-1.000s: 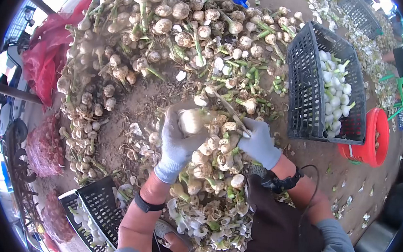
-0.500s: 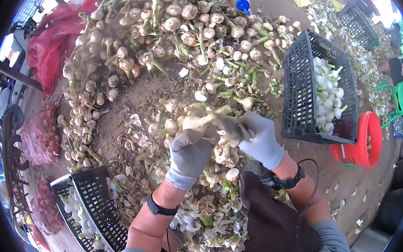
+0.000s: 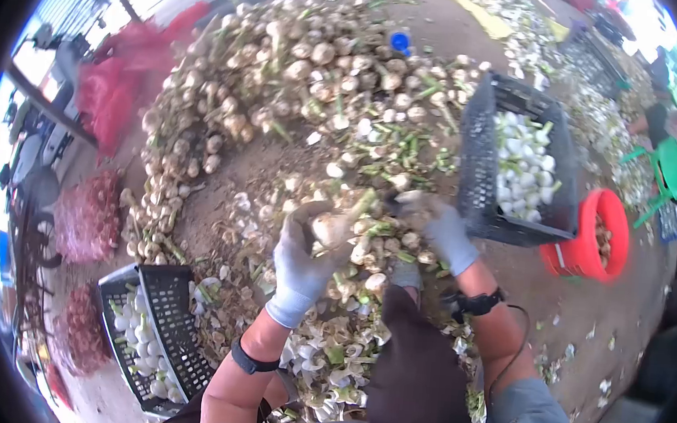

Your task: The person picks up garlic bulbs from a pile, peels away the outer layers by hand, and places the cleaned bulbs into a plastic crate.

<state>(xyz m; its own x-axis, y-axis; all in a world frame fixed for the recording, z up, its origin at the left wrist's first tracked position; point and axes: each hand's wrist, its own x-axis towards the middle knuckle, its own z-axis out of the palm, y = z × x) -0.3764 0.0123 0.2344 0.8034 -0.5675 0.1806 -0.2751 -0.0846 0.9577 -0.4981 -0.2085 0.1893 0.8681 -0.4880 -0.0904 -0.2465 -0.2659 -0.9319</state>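
My left hand [image 3: 304,248], in a grey-white glove, is closed round a garlic bulb [image 3: 331,230] with its green stem pointing up and right. My right hand [image 3: 442,229], gloved too, is curled to the right of the bulb and apart from it. A dark tool [image 3: 393,201] juts from the fingers of that hand, too smeared to tell its kind. Below and between the hands lie more garlic bulbs [image 3: 375,282] and cut green stems. A big heap of untrimmed garlic [image 3: 319,59] spreads out beyond them.
At right stands a black crate [image 3: 480,175] of clean white garlic, next to a red bucket [image 3: 569,257]. Another black crate [image 3: 186,335] sits at lower left. Pink net sacks [image 3: 88,216], a blue cup [image 3: 400,42] and a green stool [image 3: 669,170] surround the heap. Someone sits at far right.
My right hand and the dark tool have moved away from the bulb's stem, to the right. The bulb in my left hand now sits more upright. The whole view has shifted slightly.
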